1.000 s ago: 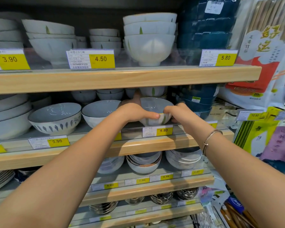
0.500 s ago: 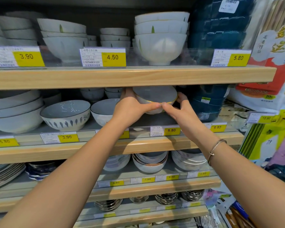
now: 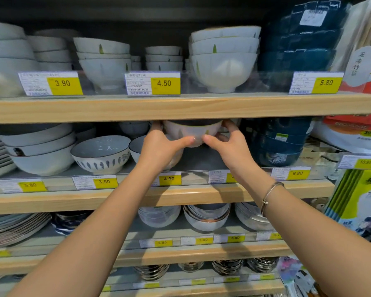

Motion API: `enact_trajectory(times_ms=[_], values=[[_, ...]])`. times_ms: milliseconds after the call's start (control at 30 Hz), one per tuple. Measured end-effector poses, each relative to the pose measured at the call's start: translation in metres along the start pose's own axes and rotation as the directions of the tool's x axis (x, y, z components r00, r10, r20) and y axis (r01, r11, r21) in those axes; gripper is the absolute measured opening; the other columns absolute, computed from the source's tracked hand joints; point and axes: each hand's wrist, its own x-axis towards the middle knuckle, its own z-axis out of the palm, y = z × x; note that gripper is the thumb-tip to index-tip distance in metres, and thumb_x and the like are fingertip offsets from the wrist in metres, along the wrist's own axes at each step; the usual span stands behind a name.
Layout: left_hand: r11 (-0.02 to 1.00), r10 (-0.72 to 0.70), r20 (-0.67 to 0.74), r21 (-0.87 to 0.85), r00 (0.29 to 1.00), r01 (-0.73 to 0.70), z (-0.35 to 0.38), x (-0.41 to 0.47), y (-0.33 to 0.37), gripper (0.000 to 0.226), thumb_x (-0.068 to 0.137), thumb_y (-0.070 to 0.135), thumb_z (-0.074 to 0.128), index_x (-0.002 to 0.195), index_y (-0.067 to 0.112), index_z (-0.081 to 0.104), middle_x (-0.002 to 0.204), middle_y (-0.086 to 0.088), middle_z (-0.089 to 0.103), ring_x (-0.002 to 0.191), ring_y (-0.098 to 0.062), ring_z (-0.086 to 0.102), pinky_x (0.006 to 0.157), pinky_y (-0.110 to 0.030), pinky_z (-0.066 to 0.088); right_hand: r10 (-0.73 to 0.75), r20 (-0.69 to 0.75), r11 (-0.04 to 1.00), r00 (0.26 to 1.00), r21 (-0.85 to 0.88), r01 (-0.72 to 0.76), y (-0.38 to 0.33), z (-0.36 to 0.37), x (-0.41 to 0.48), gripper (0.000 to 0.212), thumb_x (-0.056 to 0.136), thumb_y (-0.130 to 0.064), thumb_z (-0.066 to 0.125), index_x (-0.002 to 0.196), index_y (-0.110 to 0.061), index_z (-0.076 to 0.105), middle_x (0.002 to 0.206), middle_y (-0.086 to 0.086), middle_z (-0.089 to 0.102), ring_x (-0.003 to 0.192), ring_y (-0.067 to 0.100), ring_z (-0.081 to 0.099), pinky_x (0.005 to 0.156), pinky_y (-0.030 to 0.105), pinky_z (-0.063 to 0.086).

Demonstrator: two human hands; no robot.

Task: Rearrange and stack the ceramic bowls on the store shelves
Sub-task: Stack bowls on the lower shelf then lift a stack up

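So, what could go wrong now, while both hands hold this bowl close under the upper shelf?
1. The bowl sits right under the wooden shelf edge; lifting it higher could chip its rim.
2. The left hand and right hand pinch it low with the thumbs; it might slip and drop.
3. The dark blue bowls stand close beside the right hand; a sideways move might bump them.

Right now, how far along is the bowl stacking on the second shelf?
Done: white bowl stacks stand on the top shelf. In hand: left hand and right hand grip a leaf-marked bowl, held off the second shelf, close under the top one. Left: setting it down; the striped bowl stands single.
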Motion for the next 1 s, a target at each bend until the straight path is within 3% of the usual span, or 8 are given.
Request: enact_trajectory(times_ms=[133, 233, 333, 500, 600, 733, 1000], values=[[0.997, -0.028, -0.004, -0.078, 1.000, 0.028, -0.013, 0.003, -0.007, 0.076, 0.067, 0.034, 0.081, 0.130, 0.008, 0.046, 0.116, 0.001, 0.057, 0.105, -0.014, 0.053, 0.083, -0.025, 0.039, 0.014, 0.007, 1.000, 1.000, 0.016, -0.014, 0.003, 0.015, 0.005, 0.043, 0.079, -0.013, 0.071, 0.118, -0.013, 0.053, 0.103, -0.006, 0.066, 0.101, 0.007, 0.063, 0.089, 0.021, 0.049], [0.997, -0.029, -0.030, -0.075, 0.999, 0.026, -0.024, 0.005, -0.015, 0.085, 0.062, 0.037, 0.084, 0.132, 0.012, 0.044, 0.122, 0.004, 0.058, 0.110, -0.013, 0.054, 0.089, -0.028, 0.044, 0.003, 0.043, 0.998, 0.999, 0.070, -0.006, 0.004, 0.029, 0.008, 0.047, 0.080, -0.004, 0.068, 0.124, -0.007, 0.052, 0.107, -0.002, 0.065, 0.094, 0.000, 0.062, 0.080, 0.011, 0.049], [0.995, -0.053, -0.052, -0.091, 0.997, 0.049, -0.035, 0.003, -0.021, 0.099, 0.049, 0.047, 0.083, 0.133, 0.014, 0.043, 0.127, -0.002, 0.061, 0.116, -0.019, 0.057, 0.098, -0.039, 0.048, 0.015, 0.065, 0.993, 0.998, 0.118, -0.023, 0.005, 0.044, 0.012, 0.055, 0.080, 0.000, 0.067, 0.131, -0.005, 0.047, 0.120, 0.006, 0.062, 0.102, 0.009, 0.062, 0.082, 0.011, 0.051], [0.989, -0.103, -0.027, -0.108, 0.994, 0.100, -0.049, 0.003, -0.034, 0.090, 0.067, 0.027, 0.083, 0.141, 0.012, 0.033, 0.123, 0.004, 0.053, 0.112, -0.013, 0.051, 0.089, -0.026, 0.042, 0.052, 0.125, 0.992, 0.991, 0.107, -0.066, 0.013, 0.064, 0.013, 0.054, 0.080, -0.005, 0.069, 0.130, -0.011, 0.048, 0.121, 0.000, 0.061, 0.108, 0.010, 0.059, 0.084, 0.011, 0.049], [0.982, -0.153, 0.003, -0.108, 0.988, 0.152, -0.051, 0.002, -0.041, 0.083, 0.066, 0.028, 0.083, 0.135, 0.013, 0.041, 0.126, -0.002, 0.059, 0.115, -0.019, 0.056, 0.090, -0.030, 0.047, 0.084, 0.136, 0.989, 0.987, 0.110, -0.099, 0.020, 0.069, 0.012, 0.057, 0.079, -0.005, 0.069, 0.132, -0.008, 0.048, 0.126, 0.005, 0.061, 0.114, 0.016, 0.058, 0.092, 0.025, 0.048], [0.969, -0.230, 0.022, -0.090, 0.973, 0.232, -0.049, -0.004, -0.049, 0.052, 0.067, 0.032, 0.082, 0.107, 0.018, 0.051, 0.115, -0.007, 0.065, 0.106, -0.024, 0.061, 0.093, -0.044, 0.052, 0.093, 0.154, 0.988, 0.984, 0.106, -0.110, 0.020, 0.070, 0.012, 0.054, 0.078, -0.004, 0.069, 0.128, -0.011, 0.050, 0.119, 0.002, 0.061, 0.108, 0.015, 0.059, 0.084, 0.021, 0.049], [0.979, -0.200, 0.005, -0.035, 0.980, 0.200, -0.049, -0.006, -0.051, 0.074, 0.055, 0.044, 0.081, 0.116, 0.016, 0.051, 0.115, -0.003, 0.066, 0.104, -0.024, 0.063, 0.090, -0.046, 0.053, 0.160, 0.188, 0.987, 0.969, 0.000, -0.163, 0.024, 0.067, 0.016, 0.052, 0.076, -0.007, 0.072, 0.124, -0.010, 0.053, 0.121, 0.007, 0.063, 0.109, 0.020, 0.061, 0.090, 0.030, 0.049]])
